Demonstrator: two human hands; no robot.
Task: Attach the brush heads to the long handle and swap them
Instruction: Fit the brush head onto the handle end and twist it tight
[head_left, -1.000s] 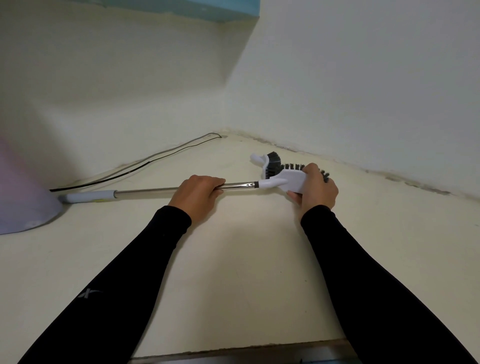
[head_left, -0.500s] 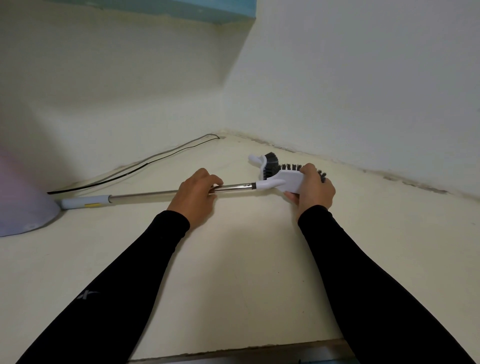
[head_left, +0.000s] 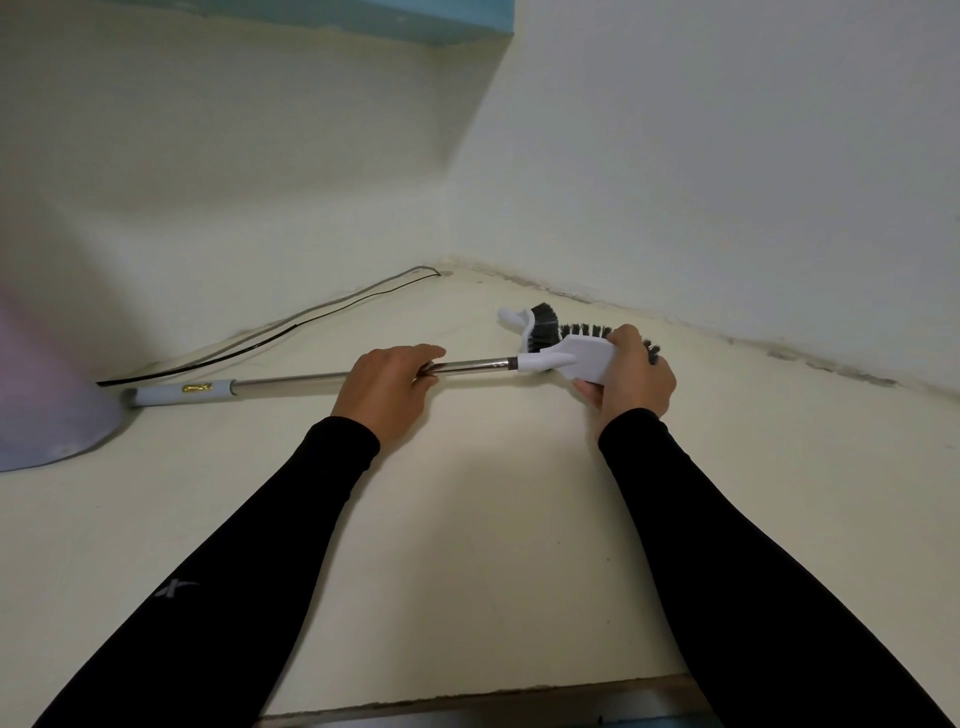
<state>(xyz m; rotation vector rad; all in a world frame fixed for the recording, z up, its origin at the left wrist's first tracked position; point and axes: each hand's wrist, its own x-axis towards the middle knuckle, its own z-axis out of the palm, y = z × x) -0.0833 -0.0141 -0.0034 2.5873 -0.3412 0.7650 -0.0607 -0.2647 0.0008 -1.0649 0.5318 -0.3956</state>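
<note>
A long metal handle (head_left: 291, 383) with a grey grip at its left end lies across the cream floor. My left hand (head_left: 387, 387) is wrapped around its shaft near the right end. A white brush head (head_left: 576, 358) with dark bristles sits on the handle's tip, and my right hand (head_left: 631, 382) grips its body. A second white brush head (head_left: 535, 325) with dark bristles lies on the floor just behind it, touched by neither hand.
A black cable (head_left: 270, 338) runs along the foot of the left wall into the corner. A pale lilac rounded object (head_left: 47, 395) stands at the far left by the handle's grip. Walls close in behind and to the right.
The handle and brush head have shifted slightly left. My left hand's fingers have loosened and re-closed around the shaft. The right hand keeps its hold on the brush head.
</note>
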